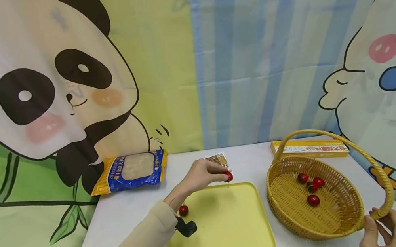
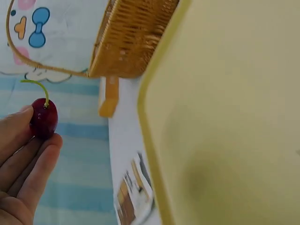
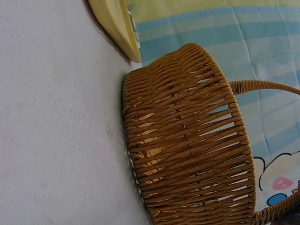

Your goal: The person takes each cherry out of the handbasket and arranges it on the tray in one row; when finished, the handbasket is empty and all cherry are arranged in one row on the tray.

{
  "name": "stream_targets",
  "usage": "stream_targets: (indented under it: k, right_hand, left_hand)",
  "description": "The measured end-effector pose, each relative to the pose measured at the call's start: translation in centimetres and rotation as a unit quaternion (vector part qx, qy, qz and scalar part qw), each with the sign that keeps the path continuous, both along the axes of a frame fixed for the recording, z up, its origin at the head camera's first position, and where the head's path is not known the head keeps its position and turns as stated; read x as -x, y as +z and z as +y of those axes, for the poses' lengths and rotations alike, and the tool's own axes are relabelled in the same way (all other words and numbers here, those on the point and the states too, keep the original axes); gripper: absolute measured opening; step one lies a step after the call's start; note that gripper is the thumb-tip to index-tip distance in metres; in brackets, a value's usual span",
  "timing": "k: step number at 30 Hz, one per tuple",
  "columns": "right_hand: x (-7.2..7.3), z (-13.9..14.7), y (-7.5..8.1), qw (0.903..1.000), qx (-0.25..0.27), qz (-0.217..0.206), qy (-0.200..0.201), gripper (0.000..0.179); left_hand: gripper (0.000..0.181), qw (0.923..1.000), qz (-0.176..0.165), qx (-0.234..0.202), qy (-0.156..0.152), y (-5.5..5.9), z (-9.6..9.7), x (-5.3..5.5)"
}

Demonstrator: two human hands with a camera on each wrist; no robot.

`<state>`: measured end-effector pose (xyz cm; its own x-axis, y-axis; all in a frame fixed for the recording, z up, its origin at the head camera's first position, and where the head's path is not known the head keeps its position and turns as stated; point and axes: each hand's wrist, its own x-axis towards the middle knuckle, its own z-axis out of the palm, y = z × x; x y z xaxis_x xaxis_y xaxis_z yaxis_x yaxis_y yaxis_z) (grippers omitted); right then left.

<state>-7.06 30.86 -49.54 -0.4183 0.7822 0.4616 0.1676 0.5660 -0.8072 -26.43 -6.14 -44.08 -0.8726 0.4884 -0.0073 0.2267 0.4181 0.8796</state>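
My left hand pinches a dark red cherry by its sides, above the far edge of the yellow tray. The cherry's green stem curves away from the fingers in the left wrist view. Another cherry lies by the tray's left side, next to my left wrist. To the right of the tray stands a woven basket with several cherries inside. At the basket's near right side, my right hand grips the foot of its arched handle; part of this hand falls outside the head view.
A blue and yellow pasta bag lies at the back left. A yellow box sits behind the basket, and a small printed card lies beyond the tray. A cartoon curtain hangs along the table's back edge.
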Motion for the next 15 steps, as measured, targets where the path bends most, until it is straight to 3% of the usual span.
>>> stream_targets:
  k: [7, 15]
  right_hand:
    - [-0.1, 0.1, 0.0, 1.0, -0.008, 0.0, -0.005, 0.046]
    - [-0.1, -0.1, 0.1, 1.0, -0.005, -0.004, -0.002, 0.046]
  left_hand:
    - [0.023, 0.9991, -0.002, 0.032, 0.028, -2.2, -4.2, -1.0]
    - [0.021, 0.9973, 0.01, 0.067, 0.027, -4.2, -7.0, -1.7]
